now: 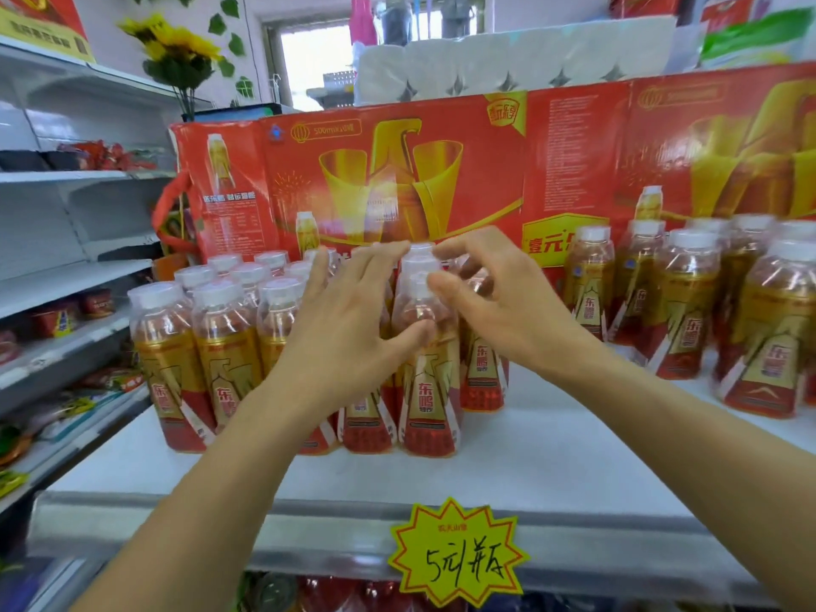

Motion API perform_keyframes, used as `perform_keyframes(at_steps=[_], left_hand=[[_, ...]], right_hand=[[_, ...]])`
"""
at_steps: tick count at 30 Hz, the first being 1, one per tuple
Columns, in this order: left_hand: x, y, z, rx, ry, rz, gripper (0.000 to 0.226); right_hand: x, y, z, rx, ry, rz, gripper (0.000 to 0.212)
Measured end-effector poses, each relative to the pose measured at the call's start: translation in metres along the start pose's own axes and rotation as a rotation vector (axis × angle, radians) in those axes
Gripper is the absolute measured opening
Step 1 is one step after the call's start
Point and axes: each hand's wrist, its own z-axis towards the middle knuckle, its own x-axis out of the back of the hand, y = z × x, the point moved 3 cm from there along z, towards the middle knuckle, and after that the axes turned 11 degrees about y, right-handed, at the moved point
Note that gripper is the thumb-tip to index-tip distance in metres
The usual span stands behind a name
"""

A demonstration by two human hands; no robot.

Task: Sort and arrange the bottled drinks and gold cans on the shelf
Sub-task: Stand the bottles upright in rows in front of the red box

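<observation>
Left hand (349,320) lies open, thumb touching the near bottle (428,368). Right hand (499,298), fingers loosely curled, touches its cap and holds nothing.

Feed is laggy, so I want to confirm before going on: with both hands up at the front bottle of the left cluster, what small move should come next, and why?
Probably close both hands on the front bottle and nudge it left against its row. The left hand has its thumb on the bottle's shoulder, fingers spread; the right hand hovers at the cap, seemingly gripping nothing. Bare shelf separates this cluster from the right-hand bottles.
</observation>
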Motion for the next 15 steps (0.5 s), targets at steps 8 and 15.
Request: perform_keyframes(at_steps=[8, 15], left_hand=[[-0.019, 0.017, 0.009, -0.092, -0.037, 0.107, 0.063], [-0.023, 0.022, 0.006, -0.055, -0.011, 0.117, 0.061]], right_hand=[[0.062, 0.147, 0.046, -0.297, 0.128, -0.494, 0.052], [0.060, 0.204, 0.065, -0.540, -0.028, -0.387, 0.059]])
